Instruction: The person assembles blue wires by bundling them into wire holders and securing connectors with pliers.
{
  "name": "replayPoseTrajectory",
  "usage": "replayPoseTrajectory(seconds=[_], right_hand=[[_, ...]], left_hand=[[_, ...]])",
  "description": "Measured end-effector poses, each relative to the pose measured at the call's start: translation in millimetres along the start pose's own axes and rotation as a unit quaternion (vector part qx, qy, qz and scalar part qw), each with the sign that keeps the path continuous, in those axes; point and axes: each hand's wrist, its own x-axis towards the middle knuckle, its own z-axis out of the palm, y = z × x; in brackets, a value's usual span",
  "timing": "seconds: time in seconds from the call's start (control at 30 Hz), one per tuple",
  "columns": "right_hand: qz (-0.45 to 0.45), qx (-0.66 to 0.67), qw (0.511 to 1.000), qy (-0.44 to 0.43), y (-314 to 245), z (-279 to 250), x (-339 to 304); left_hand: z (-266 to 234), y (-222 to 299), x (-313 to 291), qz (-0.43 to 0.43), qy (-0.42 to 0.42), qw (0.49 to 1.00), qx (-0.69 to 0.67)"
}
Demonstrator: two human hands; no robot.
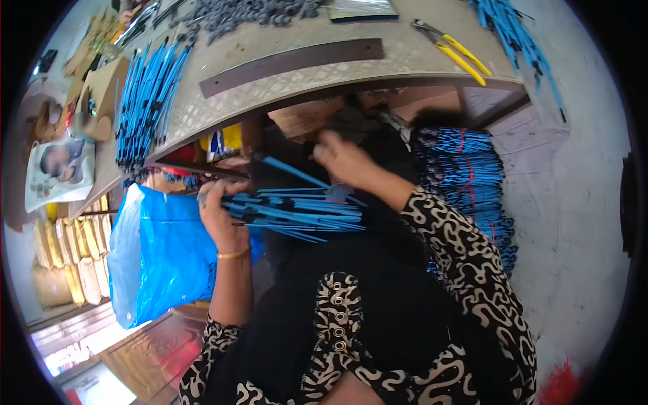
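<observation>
My left hand (pixel 220 210) is closed round a loose bundle of thin blue cable-like strands (pixel 304 214) with black pieces at their left ends. The strands lie roughly level in front of my lap, their free ends fanning to the right. One blue strand (pixel 291 169) slants above the bundle, apart from most of the others. Over its right end hangs my right hand (pixel 343 160), smeared by motion with the fingers partly curled. Whether it holds anything cannot be made out.
On the table (pixel 290 74) lie a dark metal strip (pixel 293 65), yellow-handled pliers (pixel 455 54), grey small parts (pixel 250 17) and blue strands (pixel 152 101) along the left edge. Tied blue bundles (pixel 469 169) are stacked at right. A blue plastic bag (pixel 172 250) stands left.
</observation>
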Motion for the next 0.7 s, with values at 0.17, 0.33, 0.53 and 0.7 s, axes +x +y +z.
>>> replayPoseTrajectory(seconds=[0.17,0.33,0.53,0.7], right_hand=[[-0.128,0.013,0.958,-0.256,21,51,-30],[-0.180,-0.038,0.971,-0.156,4,20,-33],[-0.371,-0.114,0.903,0.185,-51,-75,-60],[-0.514,-0.221,0.816,0.145,-60,-80,-71]], left_hand=[[-25,4,-16,0.013,0.005,0.998,-0.055],[8,25,-14,0.098,-0.105,0.989,-0.026],[81,21,1,0.305,-0.281,0.875,0.248],[96,-14,-10,0.195,-0.351,0.871,0.283]])
